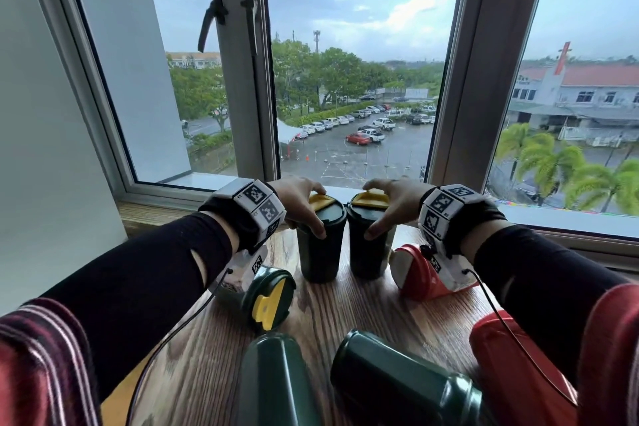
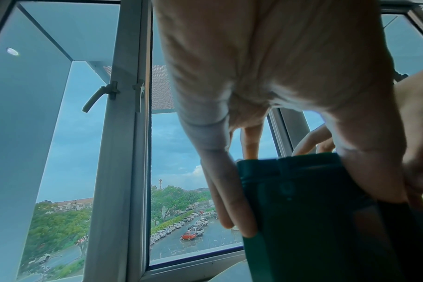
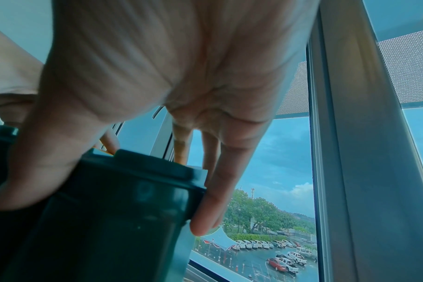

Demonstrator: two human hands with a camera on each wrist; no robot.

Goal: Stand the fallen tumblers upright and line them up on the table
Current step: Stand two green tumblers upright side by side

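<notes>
Two dark green tumblers with yellow lid flaps stand upright side by side at the far end of the wooden table (image 1: 193, 356). My left hand (image 1: 301, 204) grips the left tumbler (image 1: 320, 249) from above by its lid rim; in the left wrist view the fingers (image 2: 232, 208) and thumb clasp the left tumbler (image 2: 302, 209). My right hand (image 1: 390, 206) holds the right tumbler (image 1: 368, 249) the same way, fingers (image 3: 213, 202) curled over the right tumbler's lid (image 3: 133, 179). Several tumblers lie on their sides: a green one (image 1: 266, 297), two green ones (image 1: 276, 380) (image 1: 394, 380) near me, and two red ones (image 1: 418, 270) (image 1: 515, 356).
A window (image 1: 352, 62) with a sill (image 1: 166, 211) runs directly behind the standing tumblers. Cables from the wrist bands hang across the table on both sides. A white wall (image 1: 41, 149) bounds the left.
</notes>
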